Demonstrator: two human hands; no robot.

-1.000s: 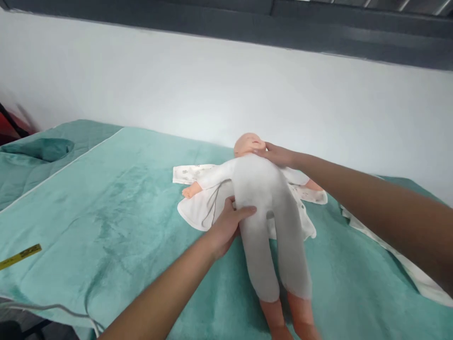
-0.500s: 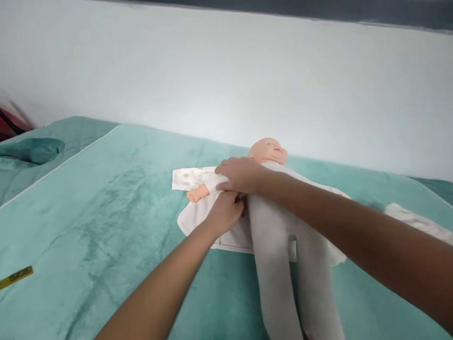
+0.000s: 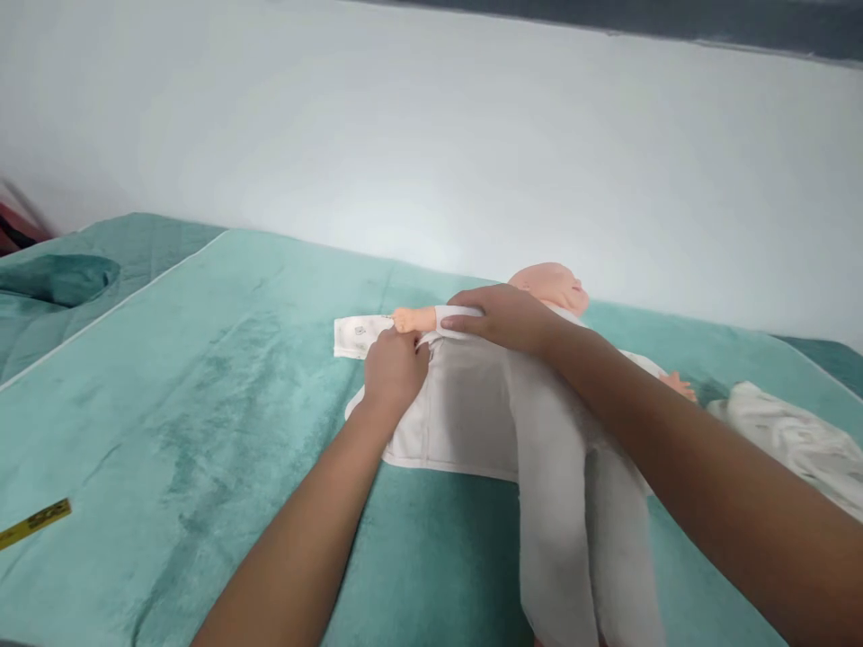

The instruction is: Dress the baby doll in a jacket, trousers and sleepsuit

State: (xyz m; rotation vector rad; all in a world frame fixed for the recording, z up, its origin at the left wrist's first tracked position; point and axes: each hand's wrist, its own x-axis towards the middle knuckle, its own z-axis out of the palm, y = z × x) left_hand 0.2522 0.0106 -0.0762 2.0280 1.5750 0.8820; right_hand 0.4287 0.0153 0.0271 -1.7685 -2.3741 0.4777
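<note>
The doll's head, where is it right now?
In the head camera's view, the doll's head is right of centre, just above and to the right of the right hand, with the white wall behind it.

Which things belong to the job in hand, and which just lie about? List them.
In the job:
doll
white garment, spread partly under the doll
right hand, holding the doll's arm
left hand, at the white garment

Apparently just lying about:
yellow strip, far left
crumpled white cloth, right
</note>
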